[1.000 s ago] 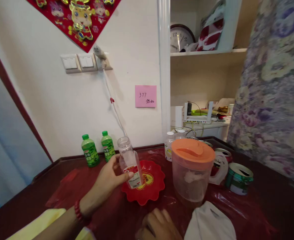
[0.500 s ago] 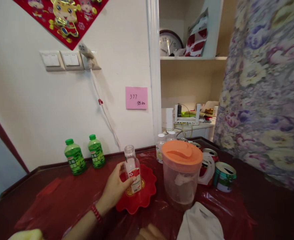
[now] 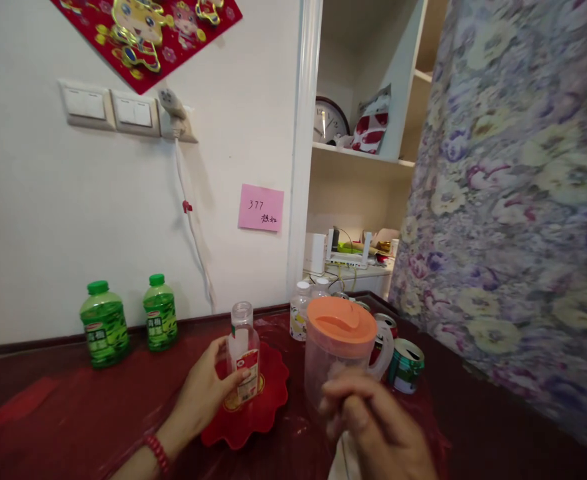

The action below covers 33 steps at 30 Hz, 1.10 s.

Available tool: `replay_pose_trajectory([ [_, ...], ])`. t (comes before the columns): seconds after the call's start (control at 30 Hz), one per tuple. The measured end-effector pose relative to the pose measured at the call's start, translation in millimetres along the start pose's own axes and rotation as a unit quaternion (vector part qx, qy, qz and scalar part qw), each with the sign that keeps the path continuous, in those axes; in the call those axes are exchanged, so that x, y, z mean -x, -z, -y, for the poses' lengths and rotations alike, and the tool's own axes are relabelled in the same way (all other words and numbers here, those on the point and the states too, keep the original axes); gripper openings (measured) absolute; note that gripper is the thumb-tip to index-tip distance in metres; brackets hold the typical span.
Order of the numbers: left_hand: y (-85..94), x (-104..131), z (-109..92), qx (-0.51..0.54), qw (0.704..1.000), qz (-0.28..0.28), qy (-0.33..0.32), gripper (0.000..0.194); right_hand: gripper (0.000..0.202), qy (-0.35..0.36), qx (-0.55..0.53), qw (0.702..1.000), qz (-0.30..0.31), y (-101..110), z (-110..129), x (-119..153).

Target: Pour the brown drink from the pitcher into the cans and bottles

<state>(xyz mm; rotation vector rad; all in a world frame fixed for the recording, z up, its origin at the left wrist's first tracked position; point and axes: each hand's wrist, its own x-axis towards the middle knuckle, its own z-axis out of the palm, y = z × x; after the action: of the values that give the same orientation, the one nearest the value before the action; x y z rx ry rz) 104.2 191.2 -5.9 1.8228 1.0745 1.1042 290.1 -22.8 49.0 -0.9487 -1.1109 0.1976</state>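
clear, uncapped bottle (image 3: 243, 353) stood upright on the red plate (image 3: 268, 413), steadied by the grasping left hand (image 3: 206, 393); the blurred right hand (image 3: 373, 427) rose before the pitcher (image 3: 340, 347), its grip unclear.

My corner of the room, by the white wall

Before me a dark red table (image 3: 48, 413) meets the wall (image 3: 48, 220), which carries two switches (image 3: 107, 110), a plugged cord (image 3: 190, 220), a pink note (image 3: 260, 208) and a red decoration (image 3: 143, 30); right of it, pale shelves (image 3: 360, 157) hold a clock (image 3: 330, 121), beside a flowered curtain (image 3: 513, 200)
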Motion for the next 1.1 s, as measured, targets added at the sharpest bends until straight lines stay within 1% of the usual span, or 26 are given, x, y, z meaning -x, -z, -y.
replay_pose_trajectory([
  [0.07, -0.6, -1.2, 3.8, 0.000, 1.000, 0.004, 0.001, 0.072, 0.027, 0.015, 0.062, 0.992, -0.111, 22.5, 4.5, -24.3],
  [0.1, -1.0, -1.7, 5.1, 0.002, 1.000, 0.005, 0.002, 0.073, 0.027, 0.031, 0.103, 0.982, -0.155, 34.2, 1.3, -36.2],
  [0.13, -1.4, -2.0, 6.0, 0.004, 1.000, 0.007, 0.004, 0.074, 0.033, 0.046, 0.133, 0.975, -0.172, 45.5, -5.7, -47.2],
  [0.17, -1.7, -2.2, 6.3, 0.007, 1.000, 0.009, 0.006, 0.074, 0.039, 0.042, 0.156, 0.968, -0.190, 56.1, -15.9, -56.6],
  [0.2, -2.0, -2.3, 6.2, 0.010, 1.000, 0.011, 0.007, 0.075, 0.047, 0.019, 0.173, 0.964, -0.199, 65.6, -28.5, -63.9],
  [0.23, -2.2, -2.3, 5.8, 0.013, 1.000, 0.013, 0.008, 0.075, 0.055, -0.012, 0.184, 0.964, -0.190, 73.8, -42.3, -68.7],
  [0.33, -2.9, -1.8, 4.5, 0.015, 1.000, 0.011, 0.007, 0.073, 0.071, -0.108, 0.175, 0.964, -0.169, 88.5, -79.4, -70.1],
  [0.4, -3.6, -1.1, 4.4, 0.016, 1.000, 0.008, 0.004, 0.071, 0.076, -0.155, 0.137, 0.964, -0.165, 91.2, -93.6, -64.4],
  [0.5, -4.8, 0.6, 4.6, 0.018, 1.000, 0.007, -0.008, 0.069, 0.075, -0.207, 0.051, 0.960, -0.179, 89.2, -101.9, -54.7],
  [0.63, -5.2, 3.9, 1.3, 0.016, 1.000, 0.002, -0.016, 0.062, 0.067, -0.256, -0.091, 0.944, -0.185, 83.8, -111.0, -45.6],
  [0.73, -3.4, 6.7, -4.4, 0.023, 1.000, 0.013, -0.011, 0.062, 0.061, -0.270, -0.139, 0.930, -0.206, 80.0, -117.7, -42.9],
  [0.8, -1.9, 8.5, -8.0, 0.030, 0.999, 0.021, -0.010, 0.061, 0.062, -0.249, -0.143, 0.932, -0.220, 77.1, -119.3, -43.6],
  [0.9, -0.7, 10.5, -9.9, 0.031, 0.999, 0.022, -0.011, 0.059, 0.063, -0.203, -0.114, 0.947, -0.220, 72.8, -119.2, -47.5],
  [1.03, -2.9, 11.3, -5.2, 0.013, 1.000, 0.018, -0.004, 0.061, 0.058, -0.189, -0.061, 0.956, -0.214, 67.4, -117.1, -57.6],
  [1.1, -4.7, 11.7, -2.4, -0.001, 1.000, 0.014, -0.002, 0.061, 0.062, -0.178, -0.033, 0.962, -0.206, 64.3, -111.9, -65.8],
])
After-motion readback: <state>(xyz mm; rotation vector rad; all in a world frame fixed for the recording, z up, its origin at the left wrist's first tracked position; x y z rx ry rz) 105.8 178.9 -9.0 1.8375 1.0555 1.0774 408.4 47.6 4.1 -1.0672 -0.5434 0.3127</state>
